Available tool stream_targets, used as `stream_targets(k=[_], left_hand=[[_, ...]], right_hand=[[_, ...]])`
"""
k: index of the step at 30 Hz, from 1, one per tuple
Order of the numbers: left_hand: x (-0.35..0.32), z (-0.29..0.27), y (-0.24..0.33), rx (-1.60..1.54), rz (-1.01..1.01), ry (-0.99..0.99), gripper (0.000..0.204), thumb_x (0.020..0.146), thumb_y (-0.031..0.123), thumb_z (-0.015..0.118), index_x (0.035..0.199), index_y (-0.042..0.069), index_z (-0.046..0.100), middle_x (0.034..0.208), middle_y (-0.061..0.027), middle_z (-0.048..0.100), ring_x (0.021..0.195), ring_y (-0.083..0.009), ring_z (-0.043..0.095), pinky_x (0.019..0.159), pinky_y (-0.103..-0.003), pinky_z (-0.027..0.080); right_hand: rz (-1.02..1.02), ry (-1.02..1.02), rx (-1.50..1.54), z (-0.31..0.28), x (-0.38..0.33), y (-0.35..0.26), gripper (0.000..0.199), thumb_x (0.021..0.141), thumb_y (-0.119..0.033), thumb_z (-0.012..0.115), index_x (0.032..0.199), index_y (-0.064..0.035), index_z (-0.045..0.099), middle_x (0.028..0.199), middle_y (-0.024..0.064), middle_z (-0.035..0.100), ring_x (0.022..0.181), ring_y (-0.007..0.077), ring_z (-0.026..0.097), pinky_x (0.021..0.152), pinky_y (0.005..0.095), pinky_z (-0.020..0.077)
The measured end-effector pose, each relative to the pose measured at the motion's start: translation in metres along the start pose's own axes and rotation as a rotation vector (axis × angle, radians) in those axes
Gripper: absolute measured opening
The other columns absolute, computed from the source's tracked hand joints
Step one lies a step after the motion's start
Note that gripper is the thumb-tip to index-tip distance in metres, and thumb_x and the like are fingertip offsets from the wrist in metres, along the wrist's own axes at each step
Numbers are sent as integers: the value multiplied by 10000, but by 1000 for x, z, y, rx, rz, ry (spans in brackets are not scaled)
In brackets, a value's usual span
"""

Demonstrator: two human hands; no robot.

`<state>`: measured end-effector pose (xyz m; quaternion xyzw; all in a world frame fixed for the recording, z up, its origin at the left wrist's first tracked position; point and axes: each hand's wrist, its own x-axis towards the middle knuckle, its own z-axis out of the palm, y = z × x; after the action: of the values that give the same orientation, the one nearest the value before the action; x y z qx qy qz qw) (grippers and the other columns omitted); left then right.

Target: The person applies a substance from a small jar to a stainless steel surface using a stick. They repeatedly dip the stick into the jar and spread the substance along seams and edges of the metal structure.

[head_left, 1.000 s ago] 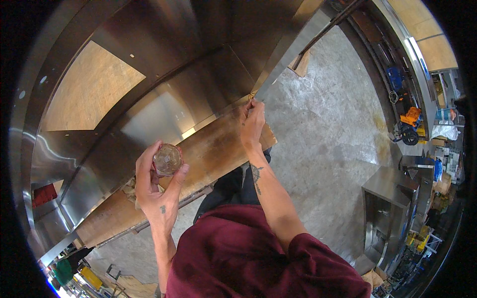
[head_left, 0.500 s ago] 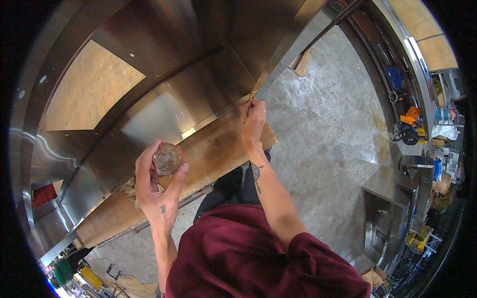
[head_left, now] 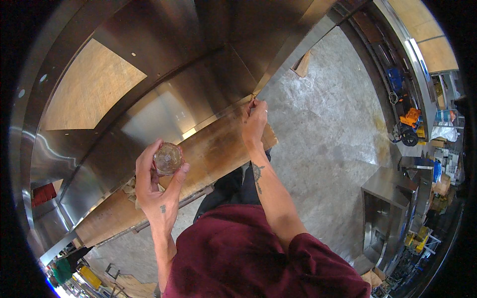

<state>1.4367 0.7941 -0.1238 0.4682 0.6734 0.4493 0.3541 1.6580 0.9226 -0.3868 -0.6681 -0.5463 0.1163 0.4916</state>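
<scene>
We find a round, translucent container [head_left: 168, 159] at near left, raised above the wooden desk [head_left: 218, 144] and in front of the steel structure [head_left: 164, 111]. Its round face is turned upward, showing a brownish tone, with some red at the rim. We cannot make out its contents.

The left hand [head_left: 158, 196] has it: the grip is curved round the sides, thumb on the right and fingers on the left, parted only by the container's width. The right hand [head_left: 255, 124] is farther off, at the right end of the desk. Its grip is drawn to a narrow pinch on a thin item [head_left: 253, 96] beside the lower corner of the steel structure; we cannot determine its kind, nor whether it touches the metal.

A crumpled beige material [head_left: 130, 191] shows just left of the left hand. We note a rectangular opening in the structure at far left, through which a wood surface [head_left: 94, 89] is visible.

Right of the desk lies a grey concrete floor [head_left: 323, 114], with a wood piece [head_left: 301, 64] at its far side. A steel cabinet [head_left: 385, 213] stands at near right, and an orange tool [head_left: 411, 117] lies beyond it.
</scene>
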Motion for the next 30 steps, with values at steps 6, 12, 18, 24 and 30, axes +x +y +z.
stream_targets(k=[6, 12, 18, 24, 30], left_hand=[[0, -2, -7, 33, 47, 6, 689, 951, -14, 865, 1584, 37, 598, 1489, -89, 668, 1313, -195, 684, 1158, -364, 550], [1, -3, -7, 8, 20, -7, 682, 919, -27, 896, 1543, 69, 638, 1506, -78, 598, 1382, -213, 631, 1196, -372, 547], [2, -3, -4, 9, 27, -14, 677, 923, -20, 895, 1543, 77, 642, 1510, -74, 598, 1389, -212, 629, 1195, -373, 549], [2, -2, -5, 34, 41, 2, 698, 949, -5, 881, 1587, 45, 601, 1464, -70, 666, 1308, -187, 678, 1168, -360, 540], [3, -1, -5, 17, 53, -3, 691, 952, -6, 876, 1584, 42, 600, 1457, -70, 671, 1301, -188, 682, 1169, -361, 539]], right_hand=[[28, 25, -8, 4, -1, 2, 237, 998, 53, 716, 1200, 44, 592, 1046, 253, 660, 955, 461, 662, 825, 539, 540], [-1, 21, -44, 5, -2, 7, 245, 1015, 5, 747, 1198, 29, 587, 1050, 244, 661, 950, 448, 670, 834, 520, 542], [15, 20, -50, 4, -2, 5, 254, 1015, -10, 763, 1194, 15, 586, 1046, 224, 655, 939, 421, 674, 837, 495, 546], [16, -3, -26, -2, 1, -5, 225, 1016, 2, 748, 1184, 21, 600, 1043, 231, 642, 958, 438, 658, 814, 523, 536], [20, 7, -20, 1, 0, 0, 217, 1011, 14, 740, 1178, 21, 601, 1039, 227, 650, 966, 448, 655, 821, 529, 536]])
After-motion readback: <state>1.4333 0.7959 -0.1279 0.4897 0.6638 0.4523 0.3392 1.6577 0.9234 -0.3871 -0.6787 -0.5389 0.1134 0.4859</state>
